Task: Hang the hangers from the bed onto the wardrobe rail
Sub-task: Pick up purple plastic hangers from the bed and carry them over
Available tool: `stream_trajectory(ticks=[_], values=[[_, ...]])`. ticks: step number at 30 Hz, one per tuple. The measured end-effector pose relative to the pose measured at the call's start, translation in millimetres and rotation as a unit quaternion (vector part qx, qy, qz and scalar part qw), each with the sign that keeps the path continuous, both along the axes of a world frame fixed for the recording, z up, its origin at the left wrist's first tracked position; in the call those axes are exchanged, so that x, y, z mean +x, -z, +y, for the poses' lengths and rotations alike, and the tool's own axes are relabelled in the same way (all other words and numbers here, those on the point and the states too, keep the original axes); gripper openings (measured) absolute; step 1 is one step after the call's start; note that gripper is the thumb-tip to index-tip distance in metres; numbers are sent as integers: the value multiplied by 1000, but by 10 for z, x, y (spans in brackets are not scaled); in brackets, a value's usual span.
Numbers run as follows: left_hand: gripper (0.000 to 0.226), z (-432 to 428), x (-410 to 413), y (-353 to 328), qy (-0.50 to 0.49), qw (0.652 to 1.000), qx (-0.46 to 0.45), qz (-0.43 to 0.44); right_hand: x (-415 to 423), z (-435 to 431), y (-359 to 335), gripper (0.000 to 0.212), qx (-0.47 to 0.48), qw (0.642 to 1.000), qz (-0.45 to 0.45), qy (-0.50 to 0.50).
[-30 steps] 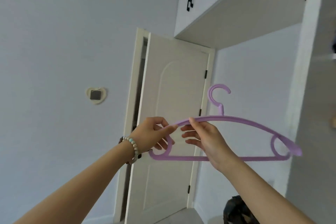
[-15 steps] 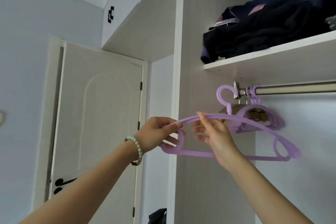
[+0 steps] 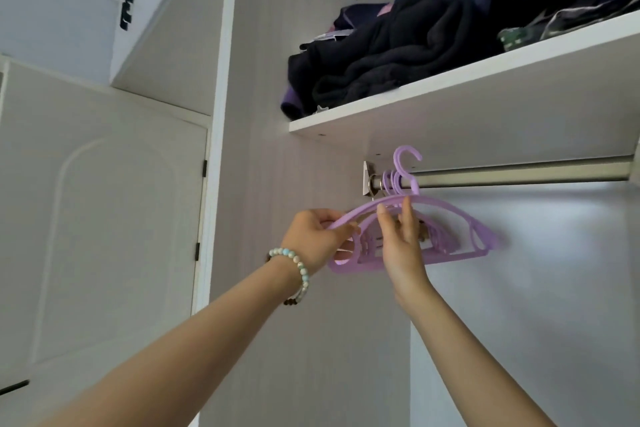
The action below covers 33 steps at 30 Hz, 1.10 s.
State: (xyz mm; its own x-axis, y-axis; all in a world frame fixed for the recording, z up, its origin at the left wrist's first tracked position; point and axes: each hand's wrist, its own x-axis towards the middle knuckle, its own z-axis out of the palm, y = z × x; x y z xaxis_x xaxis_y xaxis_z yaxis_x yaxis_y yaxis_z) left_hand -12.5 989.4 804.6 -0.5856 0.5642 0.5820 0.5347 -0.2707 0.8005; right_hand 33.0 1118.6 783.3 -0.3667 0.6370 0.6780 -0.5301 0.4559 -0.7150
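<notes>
Near the rail (image 3: 519, 175), left hand (image 3: 311, 236) and right hand (image 3: 403, 246) pinch one hanger (image 3: 349, 267).

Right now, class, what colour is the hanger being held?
The hanger is light purple; head view.

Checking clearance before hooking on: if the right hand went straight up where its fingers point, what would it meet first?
Likely the hung hangers' hooks on the rail, just above the right hand pinching the held hanger; depth is unclear.

No writing, label or number can be read anywhere
</notes>
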Motion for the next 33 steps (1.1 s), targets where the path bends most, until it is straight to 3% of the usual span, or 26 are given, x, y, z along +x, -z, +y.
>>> stream_trajectory(ticks=[5,13,20,25,29,33], values=[[21,379,22,-152,-51,994,-29,88,-36,372,-177,62,3,999,-9,36],[31,798,-70,-174,-99,980,-103,138,-196,827,-187,60,-9,996,-84,18],[42,895,-75,-34,-161,952,-149,213,-228,956,-24,53,10,996,-84,-10],[38,761,-202,38,-143,965,-147,165,-200,911,84,56,-6,995,-95,-10],[35,522,-276,15,-107,986,-87,95,-163,780,49,55,11,999,-54,-3],[33,159,-318,-73,-124,986,-50,104,-106,512,-77,57,25,999,-24,-15]])
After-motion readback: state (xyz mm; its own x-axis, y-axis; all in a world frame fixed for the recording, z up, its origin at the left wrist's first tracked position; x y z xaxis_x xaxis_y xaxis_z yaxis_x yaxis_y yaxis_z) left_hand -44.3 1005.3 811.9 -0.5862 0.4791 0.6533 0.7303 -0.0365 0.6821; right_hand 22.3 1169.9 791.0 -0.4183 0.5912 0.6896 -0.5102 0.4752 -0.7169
